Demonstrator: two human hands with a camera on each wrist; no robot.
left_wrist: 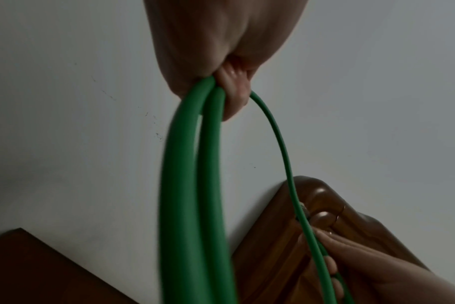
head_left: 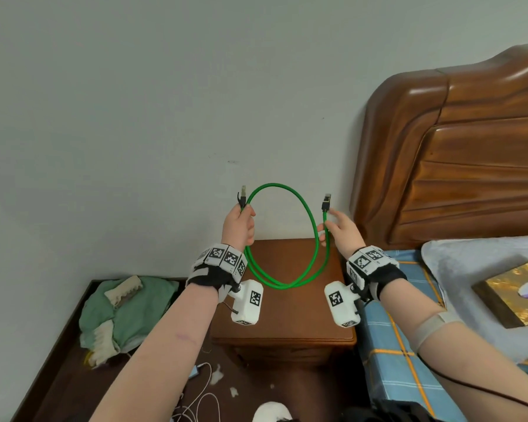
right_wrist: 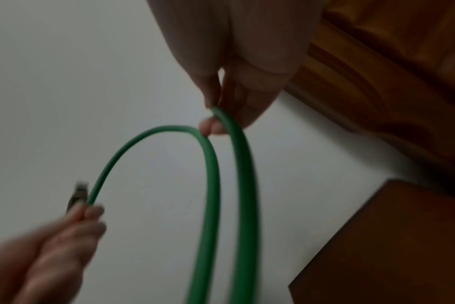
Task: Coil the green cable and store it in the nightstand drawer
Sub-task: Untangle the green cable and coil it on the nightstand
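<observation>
Both my forearms are bare, with no sleeves. On my left hand [head_left: 238, 225] side, the wrist carries a black fabric strap [head_left: 209, 277] topped by a band of white blocks printed with black-and-white square fiducial markers [head_left: 223, 257]. A white rounded camera housing [head_left: 247, 303] hangs under it, bearing one more marker on its face. My right hand [head_left: 342, 229] side wears the same kit: black strap [head_left: 384, 277], white marker band [head_left: 368, 260], white camera pod [head_left: 342, 306]. A thin black wire [head_left: 470, 388] trails along the right forearm, which also has a pale adhesive bandage [head_left: 433, 327] wrapped across it.
</observation>
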